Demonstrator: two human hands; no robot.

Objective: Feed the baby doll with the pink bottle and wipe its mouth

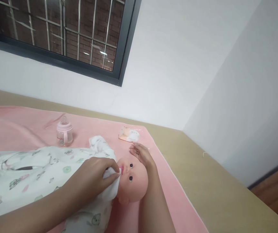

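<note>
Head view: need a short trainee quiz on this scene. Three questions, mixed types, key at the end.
1. Which hand pinches the thin white cloth near the mouth of the bald plastic doll?
2. True or false: the clear baby bottle with a pale pink collar and handle is lying on its side.
3. Fill in the colour: the flat orange-and-white packet lies on the ____ fabric sheet.

Key:
1. The left hand; the right hand is beside the doll, holding nothing visible.
2. False; the bottle stands upright.
3. Pink.
</note>
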